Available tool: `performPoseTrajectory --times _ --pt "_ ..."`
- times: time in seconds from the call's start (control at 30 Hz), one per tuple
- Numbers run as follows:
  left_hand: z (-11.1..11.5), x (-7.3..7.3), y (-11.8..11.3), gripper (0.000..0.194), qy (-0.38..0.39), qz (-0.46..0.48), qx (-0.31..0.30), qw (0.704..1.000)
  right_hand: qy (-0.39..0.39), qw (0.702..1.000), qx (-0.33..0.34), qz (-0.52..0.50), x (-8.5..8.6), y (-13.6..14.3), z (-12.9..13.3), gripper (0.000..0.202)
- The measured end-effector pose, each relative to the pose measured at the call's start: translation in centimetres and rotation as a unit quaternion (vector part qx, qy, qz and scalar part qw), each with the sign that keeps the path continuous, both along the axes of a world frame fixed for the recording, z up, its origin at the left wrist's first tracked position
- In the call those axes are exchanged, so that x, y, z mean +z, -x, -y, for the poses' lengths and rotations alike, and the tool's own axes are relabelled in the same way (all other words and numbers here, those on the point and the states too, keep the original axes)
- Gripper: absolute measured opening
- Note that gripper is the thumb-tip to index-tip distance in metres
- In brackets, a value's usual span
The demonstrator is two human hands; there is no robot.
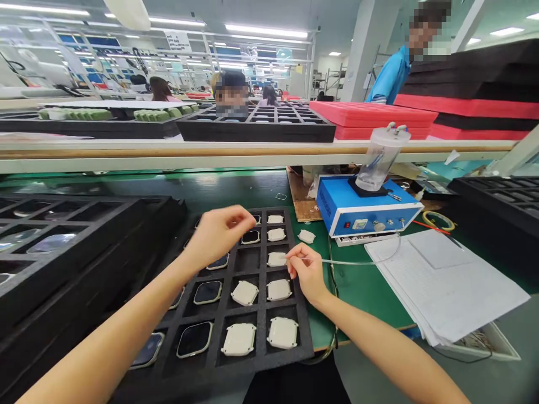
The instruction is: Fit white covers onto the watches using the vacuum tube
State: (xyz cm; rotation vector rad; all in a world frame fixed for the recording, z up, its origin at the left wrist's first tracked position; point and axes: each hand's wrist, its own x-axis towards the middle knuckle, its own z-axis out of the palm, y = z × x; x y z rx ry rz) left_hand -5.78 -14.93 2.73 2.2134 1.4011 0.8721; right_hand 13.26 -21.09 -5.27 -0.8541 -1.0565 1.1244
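My right hand [309, 274] pinches the end of a thin clear tube [349, 262]. Its fingertips are at a white watch-case part [277, 258] in the right column of a black foam tray [261, 314]. My left hand [219, 233] hovers over the tray's far middle, thumb and fingers together; whatever it may hold is hidden. More white watch-case parts [238, 339] fill pockets on the right. Dark-glass watch faces in pale frames [194, 339] lie in pockets further left. A single white part [306, 236] rests on the green bench beside the tray.
A blue dispensing machine [366, 205] carrying a clear cylinder [379, 160] stands right. Papers [446, 280] lie in front of it. Stacked black trays [84, 280] rise at left. A shelf [168, 163] spans the back, holding black and red trays [370, 118]. Other people are beyond.
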Motion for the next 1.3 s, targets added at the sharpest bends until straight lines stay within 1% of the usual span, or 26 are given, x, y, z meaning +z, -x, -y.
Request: performPoseTrajectory --times 0.1,0.13,0.2,0.3,0.4,0.5,0.57,0.67,0.73,0.77,0.83,0.9,0.97,1.1,1.17,1.3 --pt "-2.4 -1.8 -0.3 0.014 0.017 -0.136 -0.015 0.99 -0.004 1.0 0.004 0.006 -0.1 0.0 -0.1 0.006" --pt "-3.2 -2.4 -0.3 0.012 0.022 -0.167 -0.015 0.986 -0.005 1.0 0.007 0.007 -0.1 0.0 -0.1 0.006" --pt "-4.4 -3.2 -0.3 0.015 0.036 -0.204 -0.017 0.978 -0.004 1.0 0.011 0.01 -0.2 0.0 -0.1 0.006" --pt "-5.3 -3.6 -0.7 0.027 0.059 -0.236 -0.016 0.97 -0.004 1.0 0.016 0.012 -0.3 0.0 -0.1 0.006" --pt "-5.7 -3.1 -1.7 0.031 0.07 -0.23 -0.001 0.971 -0.007 1.0 0.02 0.016 -0.4 0.0 -0.1 0.006" --pt "-5.3 -2.7 -2.1 0.031 0.069 -0.182 -0.001 0.981 -0.006 1.0 0.013 0.018 -0.3 0.0 -0.1 0.006" --pt "-4.2 -2.7 -1.9 0.035 0.068 -0.127 -0.016 0.989 -0.007 1.0 0.006 0.017 -0.3 0.0 0.0 0.006" --pt "-1.3 -3.6 -1.4 0.045 0.084 -0.037 -0.058 0.994 -0.016 1.0 0.009 0.015 -0.4 0.1 0.4 0.007" --pt "0.8 -4.7 -1.3 0.045 0.115 0.021 -0.101 0.988 -0.027 0.999 0.011 0.015 -0.5 0.2 0.6 0.006" --pt "1.6 -5.2 -1.4 0.045 0.146 0.074 -0.126 0.978 -0.032 0.999 0.009 0.015 -0.6 0.2 0.7 0.006" --pt "2.7 -6.0 -1.7 0.044 0.219 0.194 -0.164 0.942 -0.036 0.999 -0.001 0.019 -0.6 0.2 0.8 0.007" --pt "3.0 -6.4 -1.9 0.044 0.274 0.288 -0.173 0.901 -0.032 0.999 -0.01 0.026 -0.6 0.2 0.8 0.008" --pt "2.7 -6.5 -2.1 0.043 0.296 0.319 -0.167 0.885 -0.022 0.999 -0.008 0.034 -0.6 0.2 0.7 0.008" --pt "2.2 -6.6 -2.0 0.039 0.308 0.342 -0.169 0.871 -0.008 0.999 0.008 0.044 -0.6 0.2 0.5 0.008" --pt "2.1 -6.7 -2.1 0.038 0.316 0.365 -0.16 0.861 -0.001 0.999 0.008 0.039 -0.6 0.2 0.4 0.008" --pt "2.3 -6.5 -2.3 0.037 0.367 0.426 -0.124 0.818 0.008 1.0 0.006 0.026 -0.5 0.2 0.4 0.008"
